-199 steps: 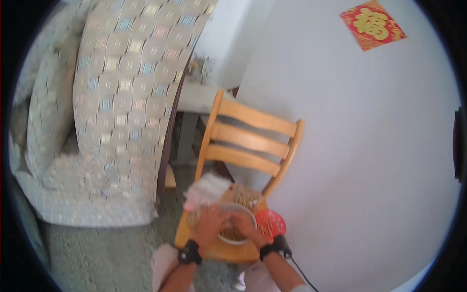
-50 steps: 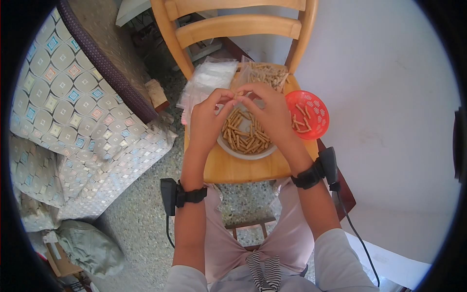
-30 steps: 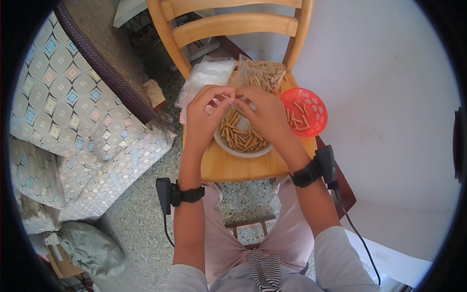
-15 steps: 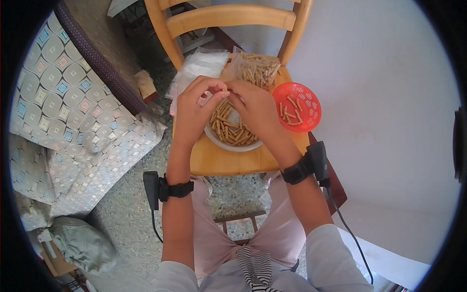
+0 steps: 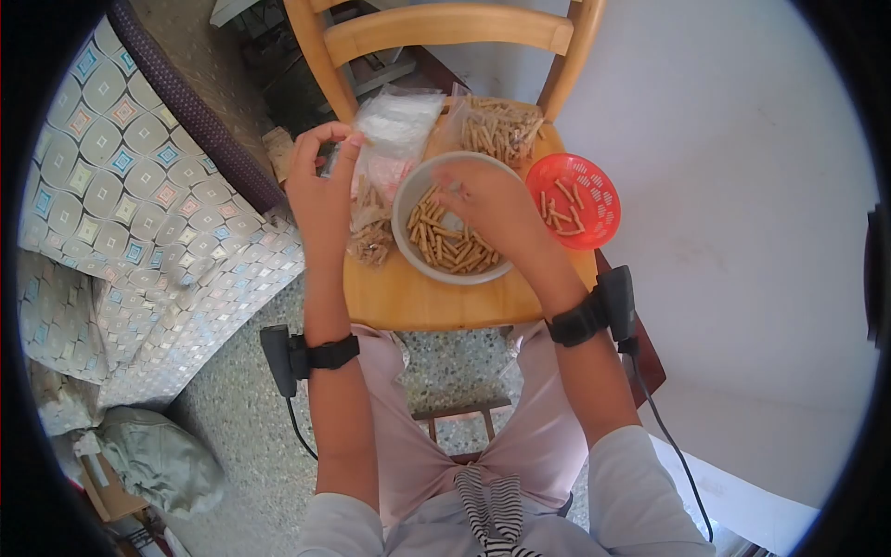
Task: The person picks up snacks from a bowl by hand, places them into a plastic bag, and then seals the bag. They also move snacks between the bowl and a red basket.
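My left hand (image 5: pixel 320 172) is raised over the left side of the chair seat, thumb and forefinger pressed together. Whatever sits at its fingertips is too small to name. A grey bowl (image 5: pixel 401 241) stands in the middle of the seat, partly filled with short brown sticks (image 5: pixel 450 246). Over its right half hovers my right hand (image 5: pixel 492 200), its fingers smeared by motion and pointing left into the bowl. Right of that hand, a red plastic basket (image 5: pixel 605 209) holds several loose sticks (image 5: pixel 561 215).
Behind the bowl lies a clear bag of tan sticks (image 5: pixel 501 130). Clear plastic bags (image 5: pixel 399 121) are stacked at the seat's back left, and a small heap of tan pieces (image 5: pixel 371 241) lies left of the bowl. The wooden chair's backrest (image 5: pixel 445 32) rises behind; a white wall (image 5: pixel 742 232) stands right.
My hands were together above the bowl, fingertips around a small tan piece. They have parted: the left moved left, the right came down over the bowl, uncovering more of it.
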`<state>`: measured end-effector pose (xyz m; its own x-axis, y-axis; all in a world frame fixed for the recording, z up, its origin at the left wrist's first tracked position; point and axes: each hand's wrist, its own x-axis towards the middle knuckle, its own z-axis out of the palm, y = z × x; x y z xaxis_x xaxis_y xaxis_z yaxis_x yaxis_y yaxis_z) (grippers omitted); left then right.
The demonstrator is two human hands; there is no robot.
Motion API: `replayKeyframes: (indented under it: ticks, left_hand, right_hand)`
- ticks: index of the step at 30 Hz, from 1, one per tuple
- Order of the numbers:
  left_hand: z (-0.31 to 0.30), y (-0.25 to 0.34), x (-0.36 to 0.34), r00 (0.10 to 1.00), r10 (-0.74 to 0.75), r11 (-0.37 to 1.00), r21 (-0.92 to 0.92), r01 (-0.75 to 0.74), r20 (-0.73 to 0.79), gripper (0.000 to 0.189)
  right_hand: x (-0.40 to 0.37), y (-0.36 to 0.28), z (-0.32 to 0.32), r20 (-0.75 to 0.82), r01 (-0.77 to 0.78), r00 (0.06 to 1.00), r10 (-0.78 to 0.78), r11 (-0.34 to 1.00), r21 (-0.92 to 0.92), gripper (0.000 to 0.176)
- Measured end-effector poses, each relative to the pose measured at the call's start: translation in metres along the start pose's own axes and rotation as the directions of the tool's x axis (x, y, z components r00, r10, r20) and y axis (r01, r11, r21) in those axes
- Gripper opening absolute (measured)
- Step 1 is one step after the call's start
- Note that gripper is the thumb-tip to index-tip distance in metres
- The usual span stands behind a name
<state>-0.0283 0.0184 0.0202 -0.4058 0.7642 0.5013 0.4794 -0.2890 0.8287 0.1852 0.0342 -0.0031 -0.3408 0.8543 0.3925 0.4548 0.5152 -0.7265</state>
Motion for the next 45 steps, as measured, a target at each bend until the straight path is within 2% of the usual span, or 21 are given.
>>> replayKeyframes:
  ticks: [1,2,3,5,7,9,10,12,15,20,27,29,33,35,37,39,41,42,43,44,45]
  left_hand:
    - [-0.005,-0.006,0.001,1.0,-0.001,1.0,0.001,0.001,0.001,0.016]
    - [-0.009,-0.012,0.001,0.995,0.095,0.968,0.234,-0.095,0.01,0.016]
    - [-0.011,-0.017,0.001,0.982,0.186,0.872,0.453,-0.185,0.043,0.015]
    - [-0.012,-0.023,0.0,0.986,0.152,0.875,0.455,-0.167,0.068,0.015]
    - [-0.015,-0.023,0.0,0.989,0.12,0.875,0.461,-0.148,0.09,0.014]
    - [-0.016,-0.017,0.0,0.981,0.183,0.823,0.534,-0.191,0.068,0.016]
    - [-0.018,-0.018,-0.002,0.981,0.182,0.823,0.534,-0.192,0.071,0.016]
    - [-0.023,-0.023,-0.005,0.973,0.066,0.763,0.617,-0.192,0.222,0.018]
    - [-0.023,-0.036,-0.008,0.958,0.015,0.802,0.568,-0.183,0.287,0.02]
    - [-0.021,-0.028,-0.005,0.979,0.097,0.808,0.56,-0.182,0.179,0.021]
    - [-0.011,-0.016,-0.006,0.981,0.098,0.906,0.392,-0.158,0.169,0.019]
    - [-0.006,-0.016,-0.008,0.976,0.099,0.914,0.37,-0.165,0.191,0.019]
    - [0.003,-0.014,-0.011,0.956,0.121,0.915,0.344,-0.212,0.268,0.018]
    - [0.006,-0.011,-0.013,0.953,0.122,0.916,0.338,-0.216,0.279,0.018]
    - [0.007,-0.008,-0.014,0.95,0.122,0.917,0.332,-0.219,0.289,0.018]
    - [0.007,-0.004,-0.013,0.933,0.225,0.856,0.4,-0.327,0.282,0.014]
    - [0.005,0.001,-0.013,0.901,0.282,0.835,0.377,-0.399,0.33,0.015]
    - [0.006,0.004,-0.013,0.863,0.34,0.811,0.348,-0.47,0.374,0.015]
    - [0.008,0.006,-0.013,0.863,0.344,0.811,0.345,-0.471,0.37,0.015]
    - [0.01,0.008,-0.015,0.878,0.326,0.847,0.305,-0.436,0.351,0.015]
    - [0.011,0.01,-0.016,0.892,0.306,0.878,0.264,-0.4,0.334,0.015]
  right_hand:
    - [-0.005,0.011,0.005,0.122,0.067,0.991,-0.051,0.989,-0.134,0.025]
    - [-0.007,0.011,0.006,0.248,0.147,0.965,-0.082,0.956,-0.256,0.028]
    - [-0.008,0.012,0.008,0.249,0.144,0.965,-0.08,0.956,-0.255,0.028]
    - [-0.011,0.01,0.014,0.473,0.046,0.87,0.139,0.932,-0.359,0.031]
    - [-0.014,0.011,0.019,0.514,0.079,0.847,0.135,0.924,-0.373,0.029]
    - [-0.016,0.015,0.025,0.553,0.111,0.822,0.134,0.915,-0.387,0.027]
    - [-0.016,0.017,0.029,0.548,0.113,0.825,0.134,0.912,-0.394,0.023]
    - [-0.019,0.026,0.036,0.542,0.109,0.829,0.14,0.909,-0.401,0.02]
    - [-0.019,0.028,0.041,0.503,0.119,0.859,0.097,0.917,-0.381,0.018]
    - [-0.017,0.029,0.039,0.316,0.091,0.944,0.099,0.84,-0.535,0.027]
    - [-0.009,0.032,0.038,0.447,0.055,0.877,0.174,0.889,-0.454,0.031]
    - [-0.011,0.037,0.044,0.356,0.093,0.933,0.048,0.925,-0.369,0.026]
    - [-0.011,0.035,0.043,0.388,0.144,0.921,-0.019,0.944,-0.296,0.018]
    - [-0.008,0.026,0.042,0.494,0.136,0.868,0.053,0.931,-0.339,0.017]
    - [-0.004,0.016,0.036,0.474,0.094,0.874,0.107,0.92,-0.38,0.017]
    - [0.001,0.008,0.032,0.452,0.052,0.878,0.158,0.907,-0.418,0.017]
    - [0.006,0.0,0.027,0.165,0.094,0.985,-0.049,0.957,-0.275,0.014]
    - [0.009,-0.006,0.022,0.165,0.097,0.985,-0.052,0.955,-0.28,0.014]
    - [0.012,-0.012,0.018,0.04,0.094,0.995,-0.089,0.988,-0.119,0.015]
    - [0.014,-0.016,0.016,-0.089,0.108,0.991,-0.104,0.993,0.047,0.015]
    - [0.015,-0.018,0.015,-0.088,0.111,0.99,-0.106,0.993,0.046,0.015]
